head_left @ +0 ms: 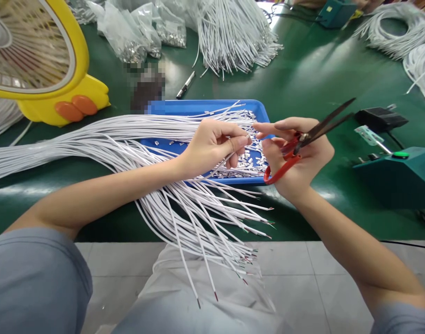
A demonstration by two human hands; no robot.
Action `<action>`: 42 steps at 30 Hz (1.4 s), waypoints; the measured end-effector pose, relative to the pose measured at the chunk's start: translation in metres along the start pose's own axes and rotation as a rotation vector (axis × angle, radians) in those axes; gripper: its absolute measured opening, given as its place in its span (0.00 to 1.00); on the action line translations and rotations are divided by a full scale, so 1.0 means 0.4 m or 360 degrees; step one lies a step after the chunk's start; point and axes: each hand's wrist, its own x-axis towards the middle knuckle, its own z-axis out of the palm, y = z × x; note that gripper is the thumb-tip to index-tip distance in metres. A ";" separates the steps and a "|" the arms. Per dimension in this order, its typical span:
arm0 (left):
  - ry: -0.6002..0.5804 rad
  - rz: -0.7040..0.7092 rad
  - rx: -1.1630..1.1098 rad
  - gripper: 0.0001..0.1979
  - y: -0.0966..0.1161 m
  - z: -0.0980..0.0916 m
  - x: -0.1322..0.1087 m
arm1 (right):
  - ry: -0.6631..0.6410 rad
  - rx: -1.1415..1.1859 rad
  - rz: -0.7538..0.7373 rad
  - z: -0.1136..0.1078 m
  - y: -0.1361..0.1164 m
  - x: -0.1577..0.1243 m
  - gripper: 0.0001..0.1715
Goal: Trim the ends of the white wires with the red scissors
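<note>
My left hand [215,146] is closed in a pinch on the end of a white cable [217,167], above a blue tray [198,107]. Something small and shiny shows at its fingertips, too small to make out. Red-handled scissors [312,132] rest in my right hand [299,157], their blades parted and pointing up and right. The thumb and forefinger of that hand reach toward the left fingertips. Small metal connectors [245,164] lie scattered in the tray. A bundle of white cables [167,204] runs from the left, some ends over the tray, others hanging past the table edge.
A yellow fan [76,51] stands at the left. Behind the tray lie a pen [186,85], plastic bags of metal parts [125,37] and more white cables [233,37]. At the right are a green machine [400,181], a black box [381,118] and a cable coil [400,30].
</note>
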 end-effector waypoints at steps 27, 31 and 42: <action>0.0352 0.0237 0.0050 0.06 -0.017 -0.002 0.003 | -0.0402 -0.0554 0.0085 -0.017 0.035 0.032 0.17; 0.0330 0.0289 0.0104 0.05 -0.024 -0.006 0.004 | -0.0512 -0.0659 -0.0034 -0.019 0.033 0.032 0.17; 0.0234 0.0420 0.0298 0.06 -0.028 -0.008 0.002 | -0.0646 -0.0698 -0.0075 -0.020 0.023 0.038 0.19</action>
